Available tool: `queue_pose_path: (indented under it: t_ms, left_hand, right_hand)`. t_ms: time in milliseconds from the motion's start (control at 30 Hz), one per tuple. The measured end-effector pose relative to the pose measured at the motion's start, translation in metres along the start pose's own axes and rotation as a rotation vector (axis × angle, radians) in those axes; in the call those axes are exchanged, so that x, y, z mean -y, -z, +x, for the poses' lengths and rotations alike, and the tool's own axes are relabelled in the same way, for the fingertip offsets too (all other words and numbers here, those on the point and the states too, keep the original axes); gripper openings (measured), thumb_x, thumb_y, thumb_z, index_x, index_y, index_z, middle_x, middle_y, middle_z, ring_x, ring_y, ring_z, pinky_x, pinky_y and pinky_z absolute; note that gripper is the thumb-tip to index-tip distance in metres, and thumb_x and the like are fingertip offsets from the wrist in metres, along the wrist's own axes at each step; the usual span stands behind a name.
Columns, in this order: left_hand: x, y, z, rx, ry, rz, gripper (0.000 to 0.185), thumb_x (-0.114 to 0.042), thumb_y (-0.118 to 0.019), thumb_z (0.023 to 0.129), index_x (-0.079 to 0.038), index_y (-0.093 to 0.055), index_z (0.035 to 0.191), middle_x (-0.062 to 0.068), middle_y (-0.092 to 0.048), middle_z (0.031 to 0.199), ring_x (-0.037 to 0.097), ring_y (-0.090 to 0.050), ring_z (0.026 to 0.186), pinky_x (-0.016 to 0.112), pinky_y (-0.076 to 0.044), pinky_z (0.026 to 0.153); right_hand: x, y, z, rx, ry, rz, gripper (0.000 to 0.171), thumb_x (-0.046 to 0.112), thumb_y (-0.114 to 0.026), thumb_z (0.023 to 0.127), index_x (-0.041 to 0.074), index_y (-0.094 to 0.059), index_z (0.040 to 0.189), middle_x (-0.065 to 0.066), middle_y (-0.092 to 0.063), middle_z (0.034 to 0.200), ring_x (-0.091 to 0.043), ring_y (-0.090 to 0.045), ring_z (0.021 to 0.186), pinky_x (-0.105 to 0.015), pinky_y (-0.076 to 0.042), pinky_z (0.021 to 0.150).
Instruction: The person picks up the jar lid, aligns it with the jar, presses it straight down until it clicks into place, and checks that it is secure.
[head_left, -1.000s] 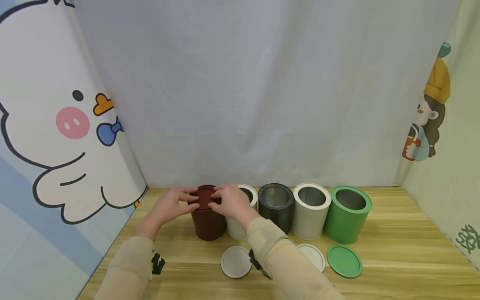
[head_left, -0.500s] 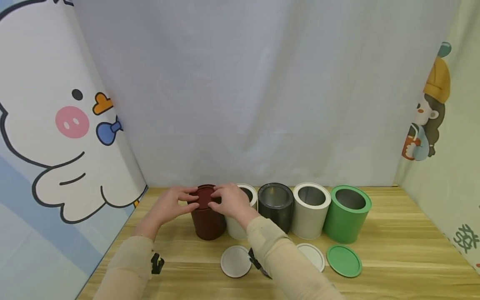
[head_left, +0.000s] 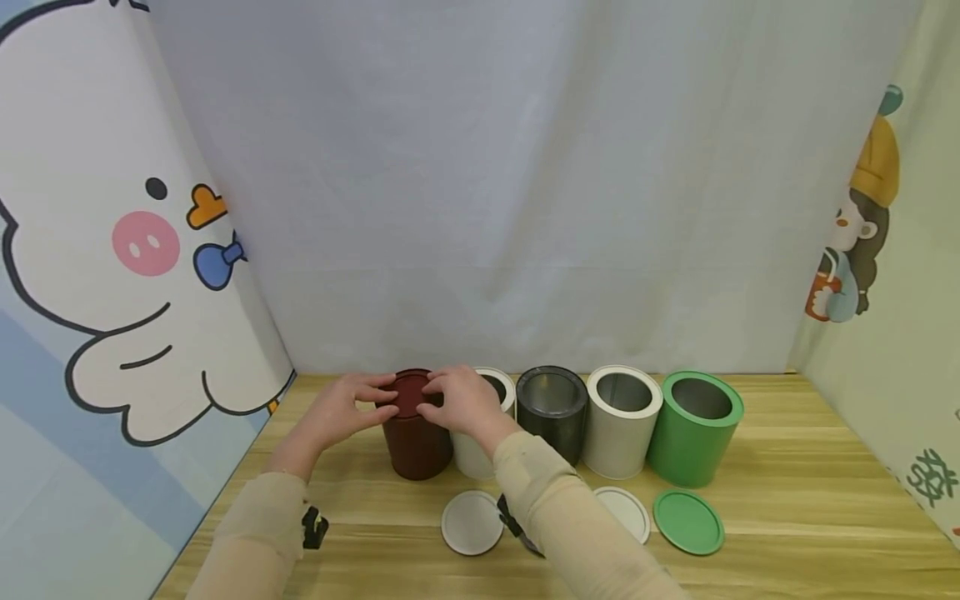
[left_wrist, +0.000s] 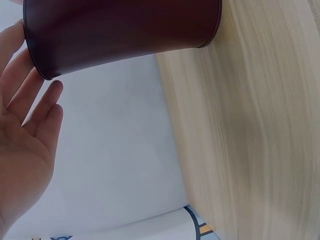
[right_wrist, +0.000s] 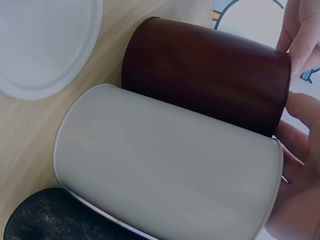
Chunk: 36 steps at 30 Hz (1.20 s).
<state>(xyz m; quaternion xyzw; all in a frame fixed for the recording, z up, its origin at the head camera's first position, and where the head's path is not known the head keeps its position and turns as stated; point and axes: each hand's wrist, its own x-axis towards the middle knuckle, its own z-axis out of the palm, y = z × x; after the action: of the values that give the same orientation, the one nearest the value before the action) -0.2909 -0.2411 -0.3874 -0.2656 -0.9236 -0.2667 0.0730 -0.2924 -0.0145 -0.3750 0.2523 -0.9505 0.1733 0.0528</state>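
Nearest, flat on the desk (head_left: 795, 492): white lid (head_left: 472, 522), second white lid (head_left: 628, 515), green lid (head_left: 688, 522), each before own colour, presumably for easy pairing. Next, left hand (head_left: 341, 410) and right hand (head_left: 462, 402), fingers spread, at opposite sides of dark red lid (head_left: 410, 392), likely for even contact; pressure, cannot tell. Directly under fingers, between both hands: dark red can (head_left: 420, 450), upright, capped. Alongside, rightward: white can (head_left: 471, 457), black can (head_left: 558, 433), second white can (head_left: 617, 442), green can (head_left: 688, 454), all lidless. Farthest, grey curtain (head_left: 525, 208).
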Motion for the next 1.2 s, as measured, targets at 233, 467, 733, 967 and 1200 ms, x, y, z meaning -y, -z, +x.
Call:
queue_pose_path:
  t_ms: [233, 467, 733, 967, 1200]
  left_hand:
    - [0.0032, -0.0018, 0.0001, -0.016, -0.018, -0.002, 0.032, -0.026, -0.072, 0.093, -0.005, -0.074, 0.116, 0.012, -0.059, 0.136, 0.039, -0.053, 0.125, 0.056, -0.045, 0.099]
    - [0.0024, -0.0020, -0.0006, -0.017, 0.000, -0.011, 0.033, -0.026, -0.072, 0.093, -0.006, -0.073, 0.119, 0.011, -0.058, 0.138, 0.039, -0.052, 0.126, 0.057, -0.044, 0.099]
    - [0.0039, -0.0039, -0.0012, -0.006, 0.024, -0.005, 0.034, -0.029, -0.069, 0.095, -0.008, -0.072, 0.122, 0.008, -0.058, 0.138, 0.038, -0.052, 0.125, 0.055, -0.046, 0.098]
    - [0.0041, -0.0047, -0.0023, 0.001, 0.051, -0.027, 0.036, -0.030, -0.069, 0.095, -0.009, -0.071, 0.124, 0.007, -0.057, 0.140, 0.038, -0.051, 0.127, 0.056, -0.044, 0.099]
    - [0.0040, -0.0047, -0.0027, 0.002, 0.061, -0.037, 0.037, -0.031, -0.070, 0.094, -0.009, -0.071, 0.124, 0.007, -0.056, 0.140, 0.038, -0.050, 0.128, 0.056, -0.045, 0.099]
  right_hand:
    - [-0.0009, 0.0002, 0.0007, 0.000, 0.007, 0.000, 0.032, 0.035, -0.066, 0.096, 0.017, -0.073, 0.121, 0.000, -0.060, 0.136, -0.024, -0.052, 0.127, -0.038, -0.045, 0.103]
    - [-0.0015, 0.0005, 0.0020, 0.003, 0.009, -0.003, 0.032, 0.036, -0.067, 0.096, 0.018, -0.073, 0.121, 0.000, -0.060, 0.135, -0.023, -0.052, 0.127, -0.037, -0.046, 0.102]
    - [-0.0017, 0.0007, 0.0016, 0.008, 0.014, -0.014, 0.033, 0.038, -0.066, 0.095, 0.018, -0.073, 0.121, 0.001, -0.061, 0.135, -0.023, -0.052, 0.127, -0.037, -0.045, 0.103]
    - [-0.0017, 0.0007, 0.0017, 0.012, 0.017, -0.015, 0.034, 0.038, -0.066, 0.096, 0.018, -0.073, 0.122, 0.000, -0.060, 0.135, -0.023, -0.052, 0.127, -0.037, -0.045, 0.103]
    - [-0.0027, -0.0008, 0.0012, 0.007, 0.014, 0.005, 0.034, 0.037, -0.066, 0.095, 0.017, -0.073, 0.122, 0.000, -0.060, 0.136, -0.023, -0.052, 0.127, -0.037, -0.045, 0.103]
